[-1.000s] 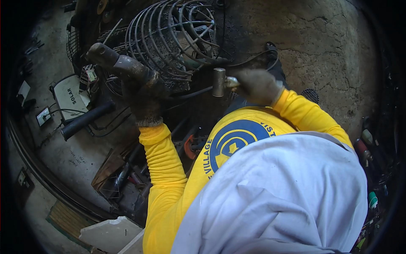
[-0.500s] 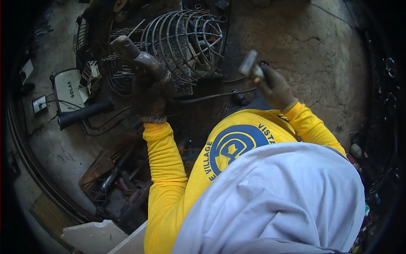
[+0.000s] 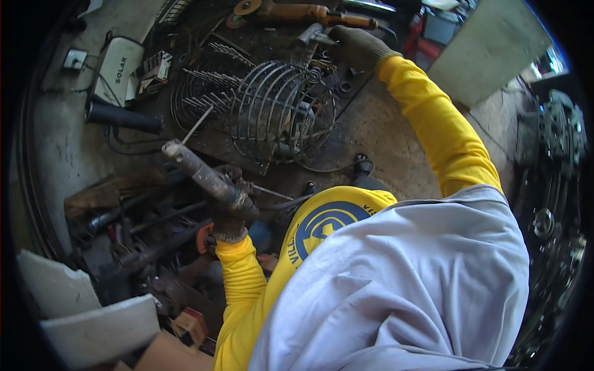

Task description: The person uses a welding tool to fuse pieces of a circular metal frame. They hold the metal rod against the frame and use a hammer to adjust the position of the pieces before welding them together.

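Observation:
My gloved left hand (image 3: 228, 224), low at the left, is closed round a brown, worn welding electrode holder (image 3: 204, 170). A thin pale electrode (image 3: 197, 125) sticks out from its far end, and a dark cable trails from it to the right. My gloved right hand (image 3: 359, 48) reaches to the far side, closed on a hammer whose dull metal head (image 3: 312, 34) shows; its handle is mostly hidden by the glove. Between my hands, a rounded cage of bent metal rods (image 3: 263, 102) rests on a dark work surface. The electrode tip is apart from the cage.
An orange angle grinder (image 3: 297, 12) lies at the far edge. Several straight rods (image 3: 213, 79) are left of the cage. Farther left are a white box (image 3: 117, 71) and a black cylinder (image 3: 124, 117). Scrap metal and pale broken boards (image 3: 102, 328) fill the lower left; a pale panel (image 3: 489, 49) stands far right.
My right hand has swung away from my body to the far side with the hammer. My left hand has dropped nearer with the electrode holder, and the view has shifted, showing the grinder.

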`<state>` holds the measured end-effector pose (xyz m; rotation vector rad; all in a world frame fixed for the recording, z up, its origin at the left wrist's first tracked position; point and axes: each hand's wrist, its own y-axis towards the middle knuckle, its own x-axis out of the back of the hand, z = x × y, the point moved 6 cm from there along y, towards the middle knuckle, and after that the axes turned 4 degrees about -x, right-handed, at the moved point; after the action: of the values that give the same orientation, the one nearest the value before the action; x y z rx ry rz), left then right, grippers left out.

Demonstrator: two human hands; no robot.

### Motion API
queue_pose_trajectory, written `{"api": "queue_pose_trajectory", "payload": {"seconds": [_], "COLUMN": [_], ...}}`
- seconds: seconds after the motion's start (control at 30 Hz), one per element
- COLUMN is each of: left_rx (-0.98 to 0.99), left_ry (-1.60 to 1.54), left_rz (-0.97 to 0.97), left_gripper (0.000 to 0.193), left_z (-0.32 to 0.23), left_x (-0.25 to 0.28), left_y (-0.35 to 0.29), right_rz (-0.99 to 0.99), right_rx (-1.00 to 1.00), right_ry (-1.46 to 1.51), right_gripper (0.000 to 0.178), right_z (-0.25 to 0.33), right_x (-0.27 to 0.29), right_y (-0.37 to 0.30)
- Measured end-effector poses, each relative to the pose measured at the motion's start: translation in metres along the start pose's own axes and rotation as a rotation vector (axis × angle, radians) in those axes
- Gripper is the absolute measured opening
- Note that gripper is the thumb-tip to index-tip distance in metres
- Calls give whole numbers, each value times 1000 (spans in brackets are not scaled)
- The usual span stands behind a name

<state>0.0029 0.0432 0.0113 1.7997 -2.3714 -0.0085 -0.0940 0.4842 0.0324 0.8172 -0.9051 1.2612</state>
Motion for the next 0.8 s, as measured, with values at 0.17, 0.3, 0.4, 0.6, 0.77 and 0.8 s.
{"api": "queue_pose_trajectory", "payload": {"seconds": [0.17,0.3,0.4,0.6,0.77,0.8], "left_rx": [166,145,170,105,-9,-72], "left_ry": [185,361,484,-723,63,311], "left_rz": [-286,-276,-358,-375,-340,-298], "left_gripper": [29,33,34,28,44,46], "left_z": [-25,-28,-2,-5,-3,-2], "left_x": [-23,-44,-40,-82,-95,-98], "left_y": [-49,-80,-123,-105,-80,-78], "right_rz": [109,16,-28,-367,521,497], "right_rx": [338,272,253,708,532,494], "right_ry": [-63,-506,-234,651,689,636], "right_gripper": [43,39,36,36,39,40], "right_z": [44,46,52,71,116,116], "right_x": [-26,-42,-25,29,1,-2], "right_y": [83,119,92,-125,-205,-212]}}
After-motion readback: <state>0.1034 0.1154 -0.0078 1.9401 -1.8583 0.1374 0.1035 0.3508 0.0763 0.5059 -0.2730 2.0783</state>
